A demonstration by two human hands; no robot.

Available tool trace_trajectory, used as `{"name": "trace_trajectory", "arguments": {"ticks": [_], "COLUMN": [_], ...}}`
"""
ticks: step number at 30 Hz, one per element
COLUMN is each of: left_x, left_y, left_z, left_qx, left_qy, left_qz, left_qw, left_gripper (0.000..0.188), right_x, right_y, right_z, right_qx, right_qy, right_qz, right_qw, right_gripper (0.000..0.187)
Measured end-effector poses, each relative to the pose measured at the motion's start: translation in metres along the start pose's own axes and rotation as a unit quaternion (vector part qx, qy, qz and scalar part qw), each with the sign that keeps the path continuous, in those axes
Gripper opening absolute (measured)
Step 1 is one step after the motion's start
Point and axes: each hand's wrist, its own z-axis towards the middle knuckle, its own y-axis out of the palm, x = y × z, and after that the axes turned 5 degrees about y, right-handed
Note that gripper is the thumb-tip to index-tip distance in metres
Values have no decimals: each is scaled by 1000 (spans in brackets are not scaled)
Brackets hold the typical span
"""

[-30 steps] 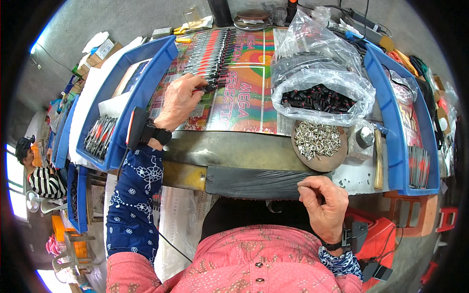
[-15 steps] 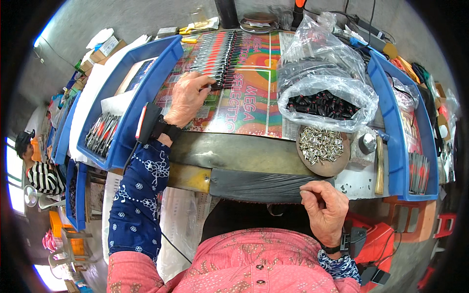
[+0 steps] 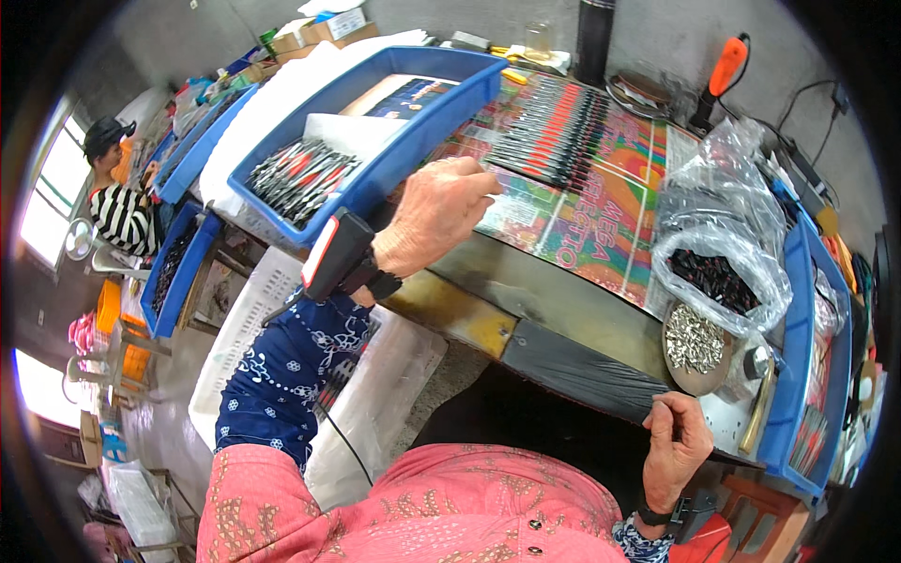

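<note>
- A small workshop for piecework, by the look of it, rather than a home or an office.
- Slim pen-like pieces (image 3: 549, 136), black, silver and red, lie ranked side by side along the worn tabletop (image 3: 535, 277).
- Parts sit in bulk close by: dark pieces (image 3: 713, 280) in a clear plastic bag (image 3: 723, 183), tiny metal bits (image 3: 694, 336) heaped in a round dish (image 3: 699, 381).
- A blue tray (image 3: 427, 131) full of slender pieces (image 3: 305, 178) stands at the left end.
- Over there, someone in a striped top (image 3: 122, 220) sits near more blue trays (image 3: 192, 291).
- Bare grey walls (image 3: 497, 19), cardboard boxes (image 3: 343, 26), an orange crate (image 3: 108, 305).
</note>
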Motion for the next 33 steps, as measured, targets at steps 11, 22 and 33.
{"name": "trace_trajectory", "arguments": {"ticks": [11, 22, 33], "left_x": [-67, -102, -124], "left_y": [-105, -97, -98], "left_z": [-34, -54, -66], "left_qx": [7, -184, -111], "left_qy": [-186, -266, -204], "left_qz": [187, 226, 117], "left_qw": [965, 919, 966], "left_gripper": [12, 17, 30], "right_x": [4, 1, -11], "right_y": [2, 4, -13], "right_z": [-1, -2, -8], "right_qx": [5, 6, -13], "right_qy": [23, 18, 77], "right_qz": [18, 10, 28], "right_qw": [1000, 1000, 997], "right_gripper": [5, 5, 6]}}
